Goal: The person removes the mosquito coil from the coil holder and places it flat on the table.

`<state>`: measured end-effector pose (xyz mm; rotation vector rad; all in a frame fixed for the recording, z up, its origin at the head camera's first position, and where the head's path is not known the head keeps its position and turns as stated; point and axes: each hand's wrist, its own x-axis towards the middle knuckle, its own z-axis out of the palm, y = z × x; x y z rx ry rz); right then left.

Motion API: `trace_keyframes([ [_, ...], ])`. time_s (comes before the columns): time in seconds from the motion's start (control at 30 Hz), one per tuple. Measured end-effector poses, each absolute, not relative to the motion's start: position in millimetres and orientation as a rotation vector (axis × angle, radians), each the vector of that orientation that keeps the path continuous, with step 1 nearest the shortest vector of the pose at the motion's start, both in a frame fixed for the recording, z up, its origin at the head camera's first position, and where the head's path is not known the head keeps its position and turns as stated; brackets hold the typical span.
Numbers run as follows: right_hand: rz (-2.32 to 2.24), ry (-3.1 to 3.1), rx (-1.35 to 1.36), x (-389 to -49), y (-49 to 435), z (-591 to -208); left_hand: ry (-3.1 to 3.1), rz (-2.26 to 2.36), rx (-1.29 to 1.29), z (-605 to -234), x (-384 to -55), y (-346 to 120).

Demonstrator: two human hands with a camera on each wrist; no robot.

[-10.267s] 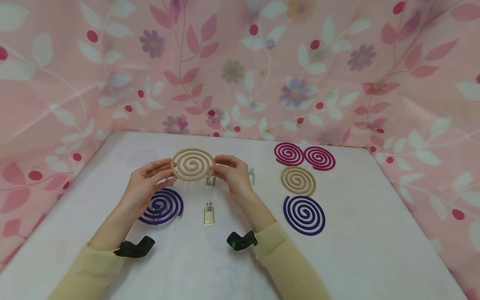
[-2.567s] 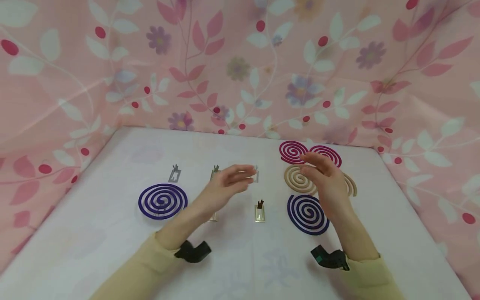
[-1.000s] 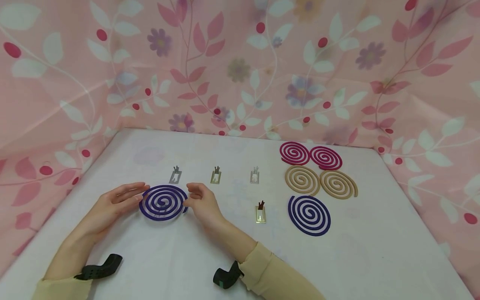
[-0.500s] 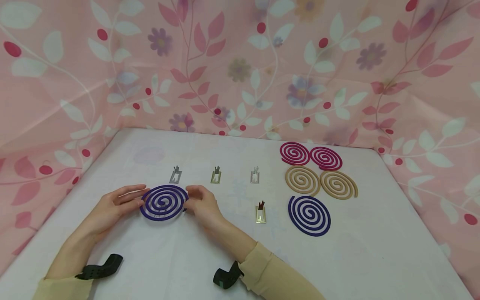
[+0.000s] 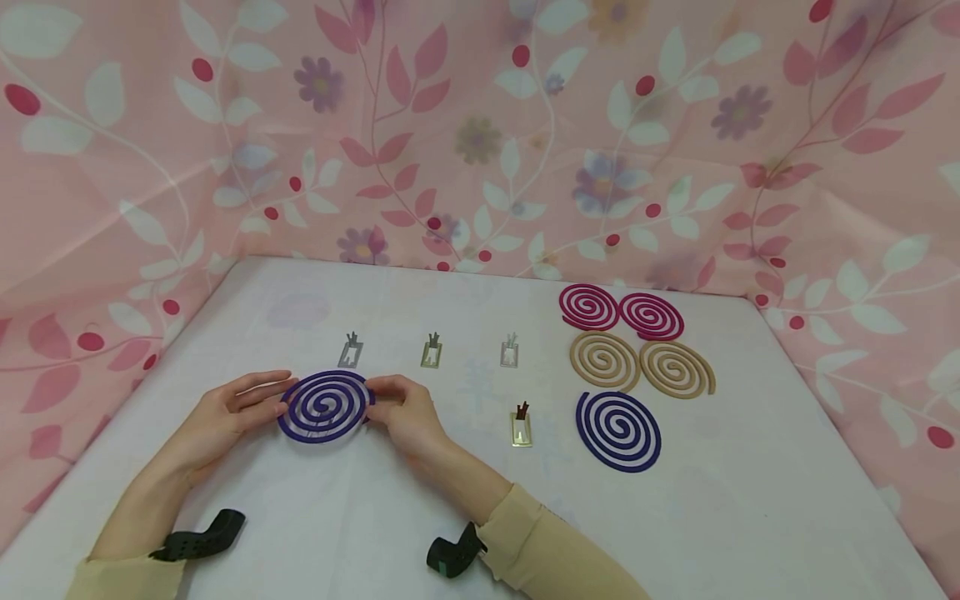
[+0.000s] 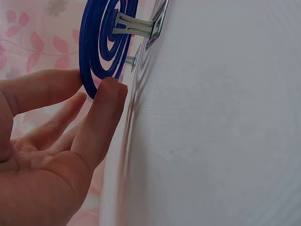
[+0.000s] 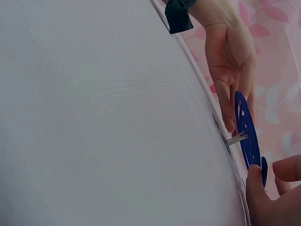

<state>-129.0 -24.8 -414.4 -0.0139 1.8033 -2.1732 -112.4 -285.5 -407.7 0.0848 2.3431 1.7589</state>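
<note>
A blue mosquito coil point(image 5: 327, 406) sits raised on a metal stand point(image 6: 134, 24), tilted slightly, at the left of the table in the head view. My left hand point(image 5: 232, 412) pinches its left edge between thumb and fingers; the left wrist view has digits on both faces of the coil point(image 6: 87, 47). On the opposite edge, my right hand point(image 5: 408, 412) pinches the coil's outer end. The right wrist view shows thumb and forefinger at the coil's rim point(image 7: 254, 146), with the stand's clip point(image 7: 237, 138) still behind its centre.
Metal coil stands point(image 5: 431, 352) stand in a back row, and another stand point(image 5: 521, 427) is nearer the middle. At right lie two magenta coils point(image 5: 588, 307), two tan coils point(image 5: 603, 360) and another blue coil point(image 5: 618, 431). A flowered cloth point(image 5: 480, 142) hangs behind the table.
Ten seconds ago both hands held a tan coil; it lies at right beside the other tan one. Both hands have since come left to the blue coil, and the right fingers have closed on its edge.
</note>
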Motion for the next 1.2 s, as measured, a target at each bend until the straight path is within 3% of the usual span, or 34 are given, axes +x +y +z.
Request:
trace_keyframes([
  [0.97,-2.175,1.754,-0.028,-132.6,-21.1,-408.9,2.325,1.769,-0.015,-403.0,-116.9,-286.1],
  [1.2,-2.216,1.795,-0.072,-138.5,-7.0,-395.9,2.152,2.029,0.013,-395.4,-119.0,-269.9],
])
